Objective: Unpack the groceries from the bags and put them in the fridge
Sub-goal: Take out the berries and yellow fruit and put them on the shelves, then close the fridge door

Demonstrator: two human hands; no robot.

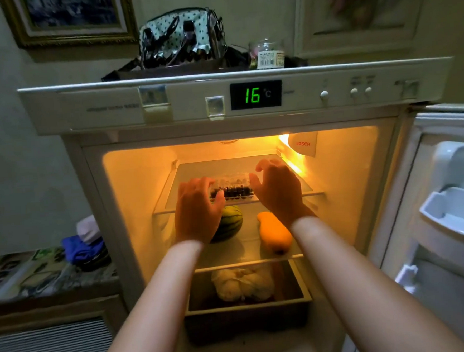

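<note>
The fridge [118, 211] stands open and lit. A clear plastic box of dark berries [233, 188] lies on its top glass shelf [307, 192]. My left hand [197, 208] grips the box's left end, fingers over the top and thumb at the front. My right hand [278, 189] rests against the right end with fingers loosely spread. On the shelf below sit a small striped watermelon [230, 222], partly hidden by my left hand, and a yellow-orange fruit [274, 234]. A pale bagged item [244, 286] lies in the bottom drawer [245, 306].
The fridge door [453, 215] hangs open at the right with white racks. The display [255, 95] reads 16 °C. On top of the fridge stand a polka-dot bag [180, 36] and a glass jar [267, 53]. A blue cloth [82, 249] lies on the left counter.
</note>
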